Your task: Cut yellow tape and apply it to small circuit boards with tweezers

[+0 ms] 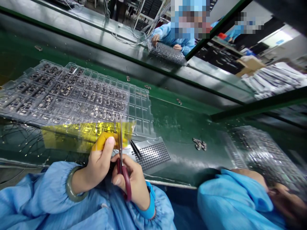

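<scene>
Green and lightly scuffed, the desk [172,123] runs slantwise across the view, with a metal ledge [211,86] beyond its far edge. Above the left part of its near edge is a sheet of transparent yellow film [56,139], which the left hand [99,159] pinches near one end, thumb on top and fingers showing through from beneath. Grasped in the right hand [135,179] are scissors [121,148] with dark red handles, their blades pointing toward the far edge and overlapping the film beside the left fingers; whether they are biting into it, I cannot tell. Just right of the hands, near the desk's near edge, lies a clear sheet [155,153] printed with rows of black squares, with black tweezers [137,150] across its left side. Behind the film, clear plastic trays [141,123] overlap across the desk's left half, many compartments holding small circuit boards [68,89]. Thin dark wires [28,137] spread along the near edge at left. Farther right sits a small cluster of parts [199,144], then a co-worker's blue sleeve [223,201] beside more filled trays. Past the far edge, another person in blue [163,31] handles a clear tray [168,52].
</scene>
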A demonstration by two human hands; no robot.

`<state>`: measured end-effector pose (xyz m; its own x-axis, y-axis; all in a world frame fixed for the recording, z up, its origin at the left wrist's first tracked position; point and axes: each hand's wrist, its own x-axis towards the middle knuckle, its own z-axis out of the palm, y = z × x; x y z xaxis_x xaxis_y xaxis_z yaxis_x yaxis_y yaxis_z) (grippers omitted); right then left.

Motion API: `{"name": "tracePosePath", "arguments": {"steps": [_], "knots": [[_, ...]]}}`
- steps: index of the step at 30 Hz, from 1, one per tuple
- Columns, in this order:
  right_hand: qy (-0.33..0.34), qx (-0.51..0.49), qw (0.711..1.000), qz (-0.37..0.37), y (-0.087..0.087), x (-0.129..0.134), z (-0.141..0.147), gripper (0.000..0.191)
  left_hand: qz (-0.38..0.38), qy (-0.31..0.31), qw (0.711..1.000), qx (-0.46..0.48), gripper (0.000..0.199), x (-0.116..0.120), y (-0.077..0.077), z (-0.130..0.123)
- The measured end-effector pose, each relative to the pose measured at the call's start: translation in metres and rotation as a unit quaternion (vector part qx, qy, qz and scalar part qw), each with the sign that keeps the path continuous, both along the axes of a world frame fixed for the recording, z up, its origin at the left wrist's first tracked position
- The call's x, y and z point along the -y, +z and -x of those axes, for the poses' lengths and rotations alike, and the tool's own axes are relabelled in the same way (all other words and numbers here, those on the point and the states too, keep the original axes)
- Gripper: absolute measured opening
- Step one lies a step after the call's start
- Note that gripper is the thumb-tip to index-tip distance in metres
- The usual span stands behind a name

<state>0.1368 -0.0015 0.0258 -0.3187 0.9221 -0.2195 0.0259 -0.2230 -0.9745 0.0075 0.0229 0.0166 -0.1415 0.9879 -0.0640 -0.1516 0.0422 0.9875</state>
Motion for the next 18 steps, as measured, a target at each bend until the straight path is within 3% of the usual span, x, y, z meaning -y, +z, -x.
{"name": "tracePosePath", "arguments": {"steps": [9,14,18], "knots": [[-0.024,-0.038,0.999,-0.011,0.001,0.002,0.003,0.078,-0.016,-0.027,0.999,-0.027,0.039,0.012,-0.004,-0.003],[-0.031,-0.031,0.999,0.002,-0.003,0.003,0.003,0.075,-0.037,-0.006,0.999,-0.038,0.032,0.014,-0.006,-0.004],[-0.034,-0.029,0.999,0.003,-0.005,0.003,0.001,0.076,-0.034,-0.031,0.998,-0.036,0.032,0.013,-0.005,-0.004]]}}
